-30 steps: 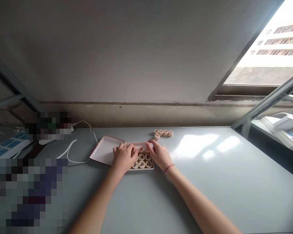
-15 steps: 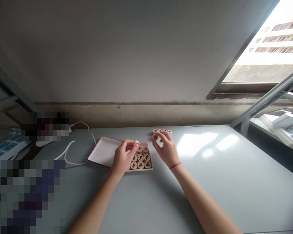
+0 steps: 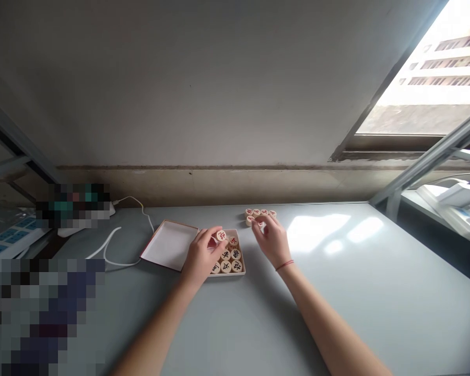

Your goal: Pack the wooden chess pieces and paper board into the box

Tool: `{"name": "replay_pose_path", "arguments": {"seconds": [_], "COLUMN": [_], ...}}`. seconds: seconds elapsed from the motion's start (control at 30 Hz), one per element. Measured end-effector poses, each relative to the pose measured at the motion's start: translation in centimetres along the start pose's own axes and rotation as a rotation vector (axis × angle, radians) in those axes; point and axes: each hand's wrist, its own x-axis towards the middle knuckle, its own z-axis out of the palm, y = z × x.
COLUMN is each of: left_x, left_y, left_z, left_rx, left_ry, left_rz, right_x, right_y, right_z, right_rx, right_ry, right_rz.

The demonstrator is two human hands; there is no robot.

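My left hand pinches a round wooden Chinese chess piece between thumb and fingers, its red character facing up. It hovers over an open shallow box with several pieces lying in rows, black-marked ones nearer me and red-marked ones behind; the hand covers the box's left part. On the table behind, a row of red-marked pieces stands with another piece in front of it. Beside that one, my right hand has thumb and fingertips closed round a red-marked piece, partly hidden.
Left of the box lies its lid, pale inside upward. A white cable curls farther left, near a power strip. The wall runs along the table's back edge. Sunlight patches fall on the grey tabletop.
My right hand has shifted slightly right, uncovering one red-marked piece in front of the row, and its fingers are at the spot beside it. My left hand has tilted its piece face up.
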Motion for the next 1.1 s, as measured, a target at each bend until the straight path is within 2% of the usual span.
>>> {"name": "replay_pose_path", "arguments": {"seconds": [0.1,0.17,0.3,0.4,0.47,0.57,0.7,0.87,1.1], "left_x": [-0.2,-0.4,-0.5,-0.5,-0.5,-0.5,-0.3,-0.4,-0.4], "left_y": [0.3,0.4,0.3,0.0,-0.2,-0.6,-0.8,-1.0,-0.9], "left_z": [0.0,0.0,0.2,0.5,0.6,0.6,0.4,0.4,0.5], "left_rx": [0.137,0.150,0.159,0.182,0.213,0.224,0.219,0.234,0.222], "left_ry": [-0.017,-0.021,0.007,0.024,0.032,0.024,0.013,0.010,-0.002], "left_rz": [0.196,0.265,0.293,0.314,0.310,0.288,0.280,0.278,0.260], "right_x": [-1.6,-2.6,-3.2,-2.3,-1.3,0.1,0.8,0.7,0.7], "right_y": [-4.1,-6.0,-7.0,-5.6,-3.7,0.1,3.8,4.9,5.3], "right_z": [0.3,0.7,1.2,0.9,0.4,-0.2,-0.2,0.7,1.1], "right_rx": [0.245,0.299,0.384,0.449,0.394,0.128,-0.121,-0.244,-0.276], "right_ry": [-0.162,-0.180,-0.220,-0.253,-0.158,0.031,0.024,-0.038,-0.021], "right_rz": [-0.085,-0.103,-0.012,0.051,0.075,0.118,0.174,0.159,0.151]}}
